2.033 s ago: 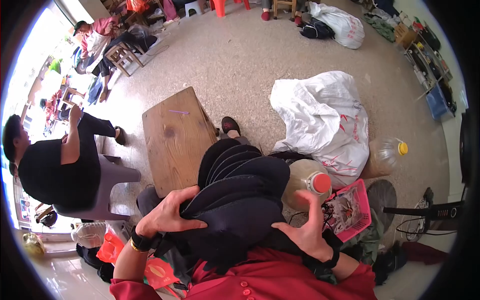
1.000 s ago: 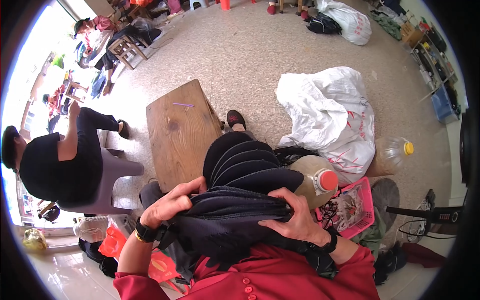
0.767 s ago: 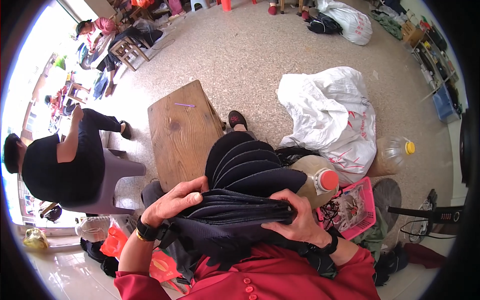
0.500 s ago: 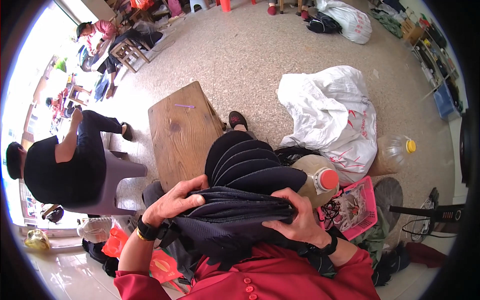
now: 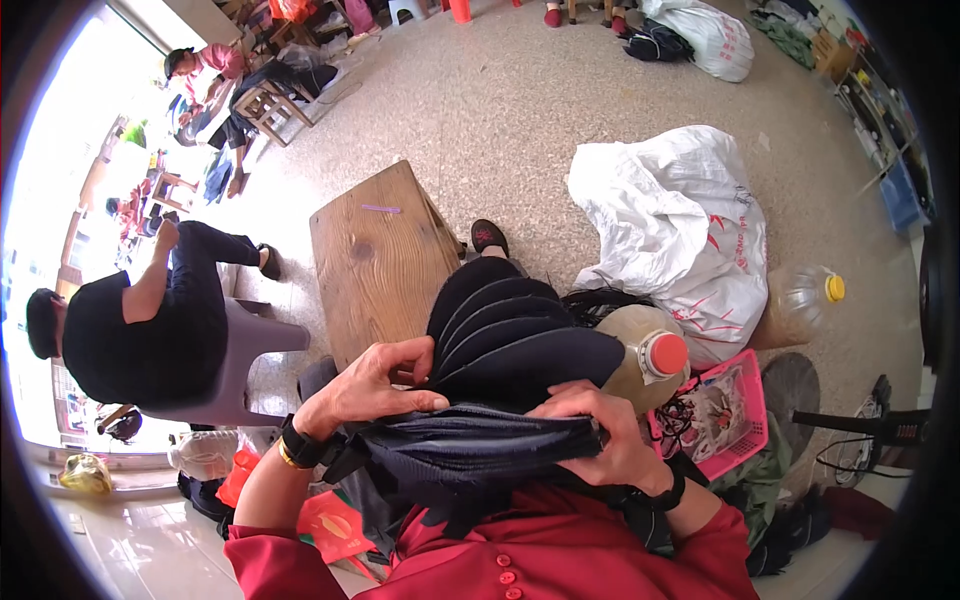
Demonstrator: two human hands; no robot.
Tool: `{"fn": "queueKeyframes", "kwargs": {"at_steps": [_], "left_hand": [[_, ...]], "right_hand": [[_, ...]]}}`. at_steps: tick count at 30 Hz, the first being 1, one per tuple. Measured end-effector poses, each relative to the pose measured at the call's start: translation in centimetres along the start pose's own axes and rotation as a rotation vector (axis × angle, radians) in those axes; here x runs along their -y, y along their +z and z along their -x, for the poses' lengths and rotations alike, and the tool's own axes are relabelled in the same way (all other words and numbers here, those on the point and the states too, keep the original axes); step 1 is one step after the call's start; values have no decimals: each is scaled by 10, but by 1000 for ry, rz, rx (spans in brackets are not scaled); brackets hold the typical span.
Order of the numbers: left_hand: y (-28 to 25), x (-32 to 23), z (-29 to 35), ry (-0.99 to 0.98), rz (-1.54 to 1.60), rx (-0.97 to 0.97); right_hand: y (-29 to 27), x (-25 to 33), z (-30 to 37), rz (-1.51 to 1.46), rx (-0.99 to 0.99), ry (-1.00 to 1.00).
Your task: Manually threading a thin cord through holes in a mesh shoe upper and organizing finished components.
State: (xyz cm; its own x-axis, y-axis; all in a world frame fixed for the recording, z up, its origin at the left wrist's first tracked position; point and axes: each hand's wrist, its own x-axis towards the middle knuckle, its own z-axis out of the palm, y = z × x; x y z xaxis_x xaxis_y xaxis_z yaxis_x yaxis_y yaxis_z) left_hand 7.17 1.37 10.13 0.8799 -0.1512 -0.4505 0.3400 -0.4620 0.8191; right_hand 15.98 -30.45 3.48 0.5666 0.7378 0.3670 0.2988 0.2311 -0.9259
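Gripping layered dark cloth pieces (image 5: 490, 445) in front of red shirt (image 5: 450, 565), with right hand (image 5: 612, 438) closed round bunched right end and left hand (image 5: 375, 388) half-curled at left edges, in unclear grip.

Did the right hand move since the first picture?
Yes: judged against the red-capped bottle, the right hand has moved left and now grips the black pieces.

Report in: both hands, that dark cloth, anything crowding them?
Left hand at left edge of dark cloth; right hand holding its right end. Near layers bunched, far ones fanned. Red-capped jug close beyond right hand.
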Motion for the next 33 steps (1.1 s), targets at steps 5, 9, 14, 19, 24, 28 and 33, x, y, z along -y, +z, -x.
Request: {"fn": "queueKeyframes", "kwargs": {"at_steps": [5, 9, 14, 19, 24, 28, 33], "left_hand": [[14, -1, -9, 26, -19, -236], [25, -3, -11, 81, -98, -322], [26, 15, -17, 136, -221, -439], [16, 14, -21, 166, -228, -376], [8, 5, -28, 209, -184, -289], [-1, -6, -30, 150, -252, -229], [-1, -13, -34, 181, -270, -208]], "right_hand": [[-3, -13, -6, 2, 17, 10], [-4, -19, -6, -19, 21, 21], [-2, -18, -6, -13, -11, 97], [-4, -10, -11, 43, -10, 183], [-11, 6, -15, 3, -48, 207], [-19, 5, -13, -94, -135, 257], [-31, 34, -9, -70, -175, 253]]}}
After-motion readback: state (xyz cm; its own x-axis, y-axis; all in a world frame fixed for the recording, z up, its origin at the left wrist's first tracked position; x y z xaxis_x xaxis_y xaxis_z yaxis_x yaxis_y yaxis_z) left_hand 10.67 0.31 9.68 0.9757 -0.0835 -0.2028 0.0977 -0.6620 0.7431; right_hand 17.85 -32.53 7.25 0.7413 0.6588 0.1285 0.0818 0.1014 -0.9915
